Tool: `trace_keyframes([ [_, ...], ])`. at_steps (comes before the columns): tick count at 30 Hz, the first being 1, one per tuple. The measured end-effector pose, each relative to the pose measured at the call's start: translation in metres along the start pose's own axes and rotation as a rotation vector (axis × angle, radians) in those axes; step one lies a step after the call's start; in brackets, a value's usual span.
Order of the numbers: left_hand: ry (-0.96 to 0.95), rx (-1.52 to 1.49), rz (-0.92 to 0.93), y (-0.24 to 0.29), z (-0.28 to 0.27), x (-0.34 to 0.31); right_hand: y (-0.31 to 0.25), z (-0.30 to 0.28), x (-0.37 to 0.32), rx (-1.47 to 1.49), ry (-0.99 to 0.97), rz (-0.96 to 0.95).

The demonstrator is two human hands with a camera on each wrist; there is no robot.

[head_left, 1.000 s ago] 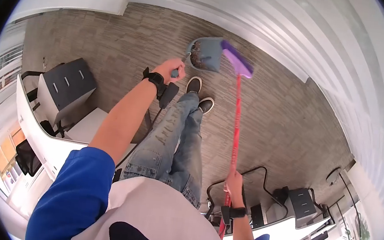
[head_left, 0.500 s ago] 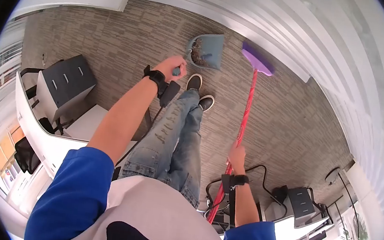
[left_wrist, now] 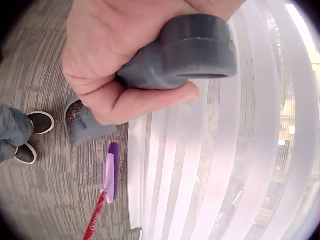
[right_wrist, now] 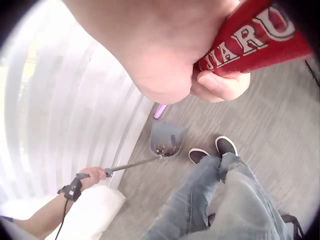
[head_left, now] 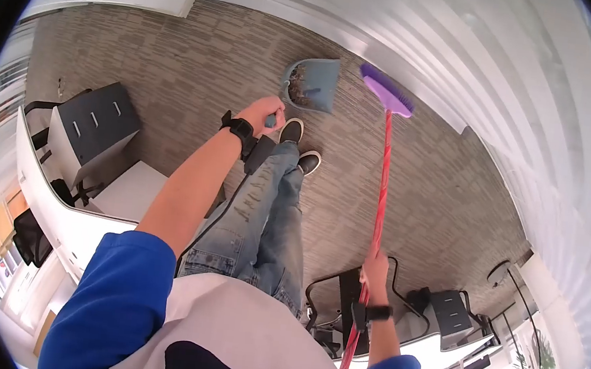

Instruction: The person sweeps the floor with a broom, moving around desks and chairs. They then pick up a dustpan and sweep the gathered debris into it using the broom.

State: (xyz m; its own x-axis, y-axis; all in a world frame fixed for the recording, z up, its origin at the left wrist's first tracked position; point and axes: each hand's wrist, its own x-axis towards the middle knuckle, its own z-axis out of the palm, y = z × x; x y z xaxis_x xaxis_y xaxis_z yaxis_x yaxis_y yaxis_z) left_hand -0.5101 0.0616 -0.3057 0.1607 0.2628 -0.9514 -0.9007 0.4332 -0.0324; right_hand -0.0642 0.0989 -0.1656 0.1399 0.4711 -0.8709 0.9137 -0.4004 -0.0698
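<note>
My left hand (head_left: 262,115) grips the grey handle (left_wrist: 195,47) of a long-handled dustpan (head_left: 320,83). Brown debris (right_wrist: 167,149) lies in the pan toward its back, on the handle side. In the head view my right hand (head_left: 375,271) holds the red pole of a broom (head_left: 382,186), its fingers wrapped round the lettered shaft (right_wrist: 250,37) in the right wrist view. The broom's purple head (head_left: 387,97) is at the floor to the right of the pan, apart from the pan's open edge and close to the white wall.
Patterned carpet (head_left: 453,194) covers the floor. A white slatted wall (head_left: 509,70) runs along the far and right side. A drawer cabinet (head_left: 97,120) and white desk (head_left: 61,225) stand at left; another cabinet (head_left: 451,312) is at lower right. My shoes (head_left: 291,131) are just below the dustpan.
The broom head moved right, away from the dustpan, then slightly back left toward it. My right hand went up, then lower again with the pole. My left hand keeps its hold on the dustpan handle.
</note>
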Motion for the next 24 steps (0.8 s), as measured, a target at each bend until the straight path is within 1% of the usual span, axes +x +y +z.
trace_keyframes([
  [1, -0.002, -0.004, 0.002, -0.002, 0.001, -0.001, -0.017, -0.005, 0.015, 0.015, 0.000, -0.013],
  [3, -0.046, -0.028, 0.133, -0.006, 0.008, -0.010, -0.045, -0.004, 0.038, 0.027, -0.003, -0.034],
  [4, -0.042, -0.035, 0.134, -0.008, 0.015, -0.019, -0.051, 0.000, 0.048, -0.020, -0.011, -0.027],
  [5, 0.024, 0.035, 0.119, -0.005, 0.025, -0.032, -0.052, 0.006, 0.054, -0.060, -0.016, -0.019],
  [6, 0.086, 0.111, 0.103, -0.001, 0.031, -0.039, -0.033, 0.025, 0.068, -0.054, -0.014, -0.016],
  [7, 0.082, 0.106, 0.103, -0.001, 0.032, -0.041, 0.004, 0.048, 0.086, -0.135, 0.021, -0.136],
  [8, 0.078, 0.110, 0.095, -0.002, 0.032, -0.043, 0.028, 0.058, 0.091, -0.216, 0.055, -0.256],
  [10, 0.069, 0.109, 0.091, 0.000, 0.031, -0.046, 0.024, 0.074, 0.056, -0.290, 0.095, -0.129],
  [12, -0.082, 0.001, 0.145, -0.006, 0.024, -0.047, -0.049, 0.037, -0.022, -0.143, -0.220, 0.143],
  [13, -0.088, -0.006, 0.145, -0.006, 0.024, -0.044, -0.029, 0.037, -0.025, -0.150, -0.214, 0.143],
  [14, -0.031, 0.022, 0.111, -0.003, 0.025, -0.041, 0.005, 0.040, -0.030, -0.154, -0.124, 0.009],
  [15, 0.030, 0.049, 0.077, 0.000, 0.024, -0.038, 0.025, 0.040, -0.030, -0.157, -0.039, -0.127],
  [16, 0.034, 0.041, 0.080, 0.001, 0.025, -0.042, 0.023, 0.034, -0.032, -0.164, -0.042, -0.132],
  [18, 0.008, 0.221, 0.163, -0.001, 0.028, -0.051, 0.019, 0.019, -0.037, -0.290, -0.005, -0.044],
  [19, 0.008, 0.221, 0.161, -0.003, 0.022, -0.042, 0.021, 0.016, -0.029, -0.345, 0.067, -0.156],
  [20, -0.001, 0.102, 0.096, -0.005, 0.016, -0.029, 0.004, 0.013, -0.031, -0.343, 0.069, -0.154],
  [21, -0.012, -0.017, 0.034, -0.005, 0.008, -0.018, -0.015, 0.008, -0.030, -0.214, 0.013, -0.035],
  [22, -0.017, -0.015, 0.038, -0.003, 0.009, -0.020, -0.029, 0.004, -0.031, -0.086, -0.042, 0.080],
  [23, 0.002, 0.012, 0.053, -0.004, 0.010, -0.024, -0.020, 0.010, -0.025, 0.021, -0.024, 0.118],
  [24, 0.019, 0.038, 0.068, -0.004, 0.012, -0.026, -0.020, 0.009, -0.028, 0.019, -0.015, 0.112],
])
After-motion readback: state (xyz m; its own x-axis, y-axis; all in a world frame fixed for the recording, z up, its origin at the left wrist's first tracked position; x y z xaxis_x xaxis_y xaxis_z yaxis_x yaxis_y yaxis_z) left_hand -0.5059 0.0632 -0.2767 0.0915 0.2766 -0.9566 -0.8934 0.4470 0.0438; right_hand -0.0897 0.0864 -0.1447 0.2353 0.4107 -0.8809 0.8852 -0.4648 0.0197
